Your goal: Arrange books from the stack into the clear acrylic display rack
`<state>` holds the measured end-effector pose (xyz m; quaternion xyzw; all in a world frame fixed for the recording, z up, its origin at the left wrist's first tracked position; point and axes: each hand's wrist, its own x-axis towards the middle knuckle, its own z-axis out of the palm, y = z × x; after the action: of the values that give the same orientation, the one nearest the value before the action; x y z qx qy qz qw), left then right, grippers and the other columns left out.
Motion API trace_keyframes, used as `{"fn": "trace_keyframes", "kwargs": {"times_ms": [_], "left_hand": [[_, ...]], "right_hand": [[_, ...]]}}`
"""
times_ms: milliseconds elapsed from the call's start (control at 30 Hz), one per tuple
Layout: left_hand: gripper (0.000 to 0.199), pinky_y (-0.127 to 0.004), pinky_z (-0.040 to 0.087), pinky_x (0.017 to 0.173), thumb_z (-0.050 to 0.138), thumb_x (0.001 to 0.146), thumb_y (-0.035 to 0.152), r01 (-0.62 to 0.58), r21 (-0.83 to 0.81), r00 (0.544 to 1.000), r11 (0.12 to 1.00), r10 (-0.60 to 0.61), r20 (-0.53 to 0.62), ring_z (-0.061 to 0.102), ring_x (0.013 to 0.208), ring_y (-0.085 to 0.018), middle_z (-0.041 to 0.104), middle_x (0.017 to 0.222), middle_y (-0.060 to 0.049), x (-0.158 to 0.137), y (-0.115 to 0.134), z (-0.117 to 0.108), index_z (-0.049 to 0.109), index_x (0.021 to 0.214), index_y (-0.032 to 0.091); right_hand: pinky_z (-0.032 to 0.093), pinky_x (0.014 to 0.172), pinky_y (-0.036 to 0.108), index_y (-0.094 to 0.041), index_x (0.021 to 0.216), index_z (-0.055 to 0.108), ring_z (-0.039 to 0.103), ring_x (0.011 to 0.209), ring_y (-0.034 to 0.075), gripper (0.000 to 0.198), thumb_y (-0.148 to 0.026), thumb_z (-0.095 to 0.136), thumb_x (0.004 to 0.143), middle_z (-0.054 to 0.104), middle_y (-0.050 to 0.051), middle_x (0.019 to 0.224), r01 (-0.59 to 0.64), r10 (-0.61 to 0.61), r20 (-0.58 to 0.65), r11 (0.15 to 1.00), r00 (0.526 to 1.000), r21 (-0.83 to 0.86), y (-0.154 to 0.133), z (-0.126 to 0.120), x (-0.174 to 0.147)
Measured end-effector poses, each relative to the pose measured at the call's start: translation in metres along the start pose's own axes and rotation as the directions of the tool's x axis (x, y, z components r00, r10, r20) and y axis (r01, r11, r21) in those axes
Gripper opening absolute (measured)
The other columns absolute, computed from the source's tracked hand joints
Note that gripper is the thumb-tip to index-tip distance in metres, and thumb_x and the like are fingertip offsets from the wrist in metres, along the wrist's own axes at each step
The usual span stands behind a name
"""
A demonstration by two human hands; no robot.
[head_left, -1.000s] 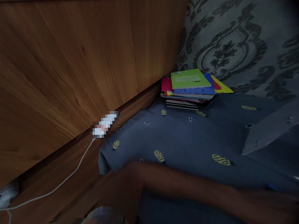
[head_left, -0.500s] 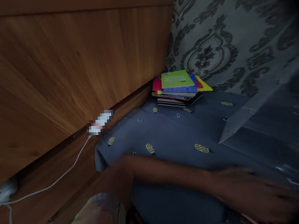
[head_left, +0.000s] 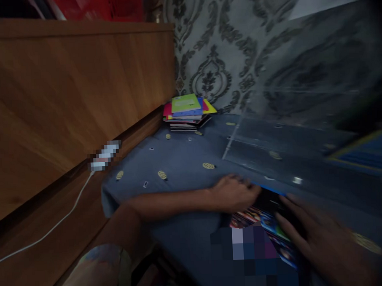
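Observation:
A dark, glossy book [head_left: 269, 205] with small colourful pictures and a blue edge lies on the dark blue cloth; its lower part is hidden by blurred blocks. My left hand [head_left: 237, 193] reaches in from the left, its fingers curled closed on the book's upper left corner. Across the book's right side my right hand [head_left: 324, 234] rests with fingers stretched out and thumb apart, slightly smeared by motion.
A pile of notebooks [head_left: 186, 111] stands at the back by the patterned wall. A clear plastic panel [head_left: 257, 136] is at the right, near a blue-and-yellow item [head_left: 368, 152]. A wooden cabinet [head_left: 81, 88] borders the left, with a white cable [head_left: 67, 216] beside it.
My view has swung to the right. The left hand has come from the far right edge onto the book's corner, and the right hand and the pictured book have come into view.

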<state>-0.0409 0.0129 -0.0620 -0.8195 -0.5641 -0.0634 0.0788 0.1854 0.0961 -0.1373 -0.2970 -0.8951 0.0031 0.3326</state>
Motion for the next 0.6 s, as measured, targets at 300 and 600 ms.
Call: {"fn": "trace_keyframes", "kwargs": {"times_ms": [300,600], "left_hand": [[0.02,-0.043,0.05,0.1,0.045,0.101,0.017,0.026,-0.068,0.999,0.997,-0.028,-0.023,0.067,0.112,-0.027,0.072,0.117,-0.014,-0.003,-0.005,0.004,0.062,0.11,0.014],[0.019,-0.043,0.042,0.109,0.047,0.102,0.024,-0.122,-0.099,0.99,0.988,0.115,-0.08,0.065,0.12,-0.023,0.069,0.13,-0.012,0.001,-0.007,0.005,0.061,0.113,0.017]], "right_hand": [[0.049,0.108,0.057,-0.029,0.136,0.061,0.063,0.123,0.03,0.043,-0.04,0.046,0.098,0.069,0.008,0.132,-0.247,0.16,0.248,0.893,0.956,0.376,0.001,-0.039,0.012],[0.043,0.115,0.054,-0.029,0.146,0.05,0.06,0.129,0.027,0.052,-0.032,0.053,0.094,0.065,0.007,0.138,-0.34,0.229,0.251,0.665,0.94,0.665,0.018,-0.029,0.009]]}}
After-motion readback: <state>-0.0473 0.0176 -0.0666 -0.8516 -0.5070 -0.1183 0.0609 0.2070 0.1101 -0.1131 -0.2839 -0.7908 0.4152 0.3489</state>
